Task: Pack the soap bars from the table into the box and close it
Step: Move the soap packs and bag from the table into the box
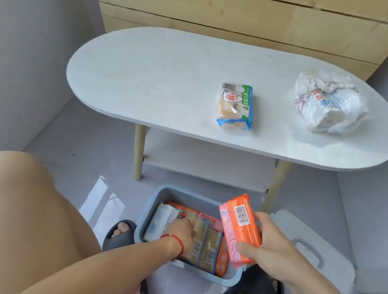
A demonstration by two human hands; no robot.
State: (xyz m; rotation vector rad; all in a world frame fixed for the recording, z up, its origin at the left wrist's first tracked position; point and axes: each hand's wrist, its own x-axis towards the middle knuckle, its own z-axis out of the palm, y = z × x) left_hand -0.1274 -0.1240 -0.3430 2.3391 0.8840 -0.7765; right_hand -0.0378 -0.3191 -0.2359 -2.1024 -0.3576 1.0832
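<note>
The left forearm slants in from the lower left and reaches down into the grey box (152, 205), which sits on the floor between the person's slippered feet. A red string bracelet (175, 240) circles the wrist. The left hand (181, 231) lies palm-down inside the box, fingers curled onto the packed soap bars (206, 245) that stand on edge in a row; whether it grips one or only presses on them cannot be told. Right of the box's centre, the right arm comes in from the lower right, wrist bent inward. The right hand (271, 245) is closed around an orange soap bar (239, 228), thumb beneath and fingers behind, holding it tilted over the box's right rim. Just right of the box, the grey lid (311, 248) lies on the floor. Above the box, on the white surface (147, 78), one blue-and-green wrapped soap bar (237, 105) rests, with a crumpled plastic bag (328, 103) further right.
</note>
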